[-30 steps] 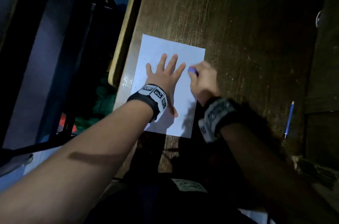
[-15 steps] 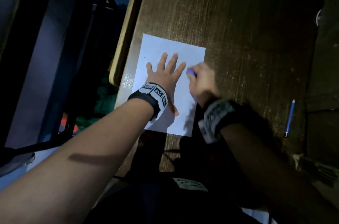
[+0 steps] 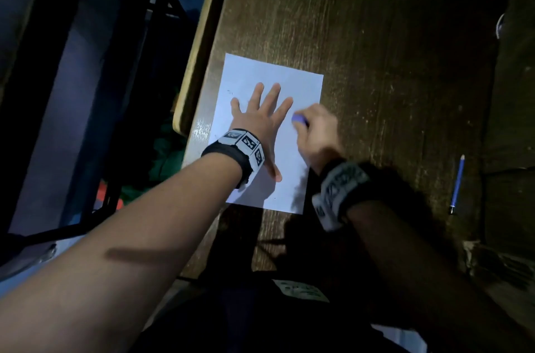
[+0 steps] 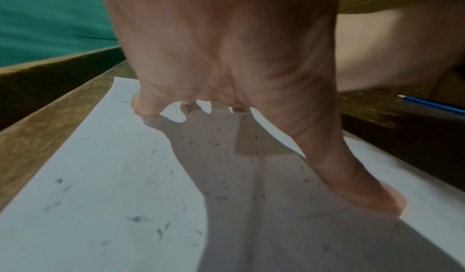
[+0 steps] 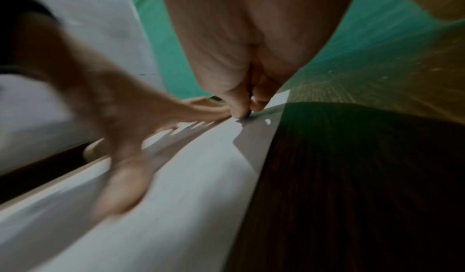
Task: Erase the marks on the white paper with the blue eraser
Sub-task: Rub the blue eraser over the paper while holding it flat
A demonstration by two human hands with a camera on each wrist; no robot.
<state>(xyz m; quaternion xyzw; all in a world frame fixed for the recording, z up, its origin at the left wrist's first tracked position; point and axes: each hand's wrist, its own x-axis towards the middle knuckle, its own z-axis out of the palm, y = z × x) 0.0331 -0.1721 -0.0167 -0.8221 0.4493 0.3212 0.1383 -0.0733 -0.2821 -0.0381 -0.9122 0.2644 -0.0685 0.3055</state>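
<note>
A white paper (image 3: 301,83) lies on the dark wooden desk (image 3: 376,63) near its left edge. My left hand (image 3: 260,118) presses flat on the paper with fingers spread. My right hand (image 3: 315,127) pinches the blue eraser (image 3: 299,119) and holds it down on the paper's right part, just beside my left index finger. In the left wrist view the paper (image 4: 100,177) is strewn with dark eraser crumbs (image 4: 216,143). In the right wrist view my right fingertips (image 5: 239,109) meet the paper (image 5: 191,177); the eraser is barely visible there.
A blue pencil (image 3: 457,183) lies on the desk to the right of my right arm, also seen as the pencil (image 4: 432,105) in the left wrist view. The desk's left edge (image 3: 199,43) runs close beside the paper. A dark metal frame (image 3: 121,92) stands left of the desk.
My right hand with the eraser has shifted slightly back and forth on the paper's right part. The left hand has stayed flat in place.
</note>
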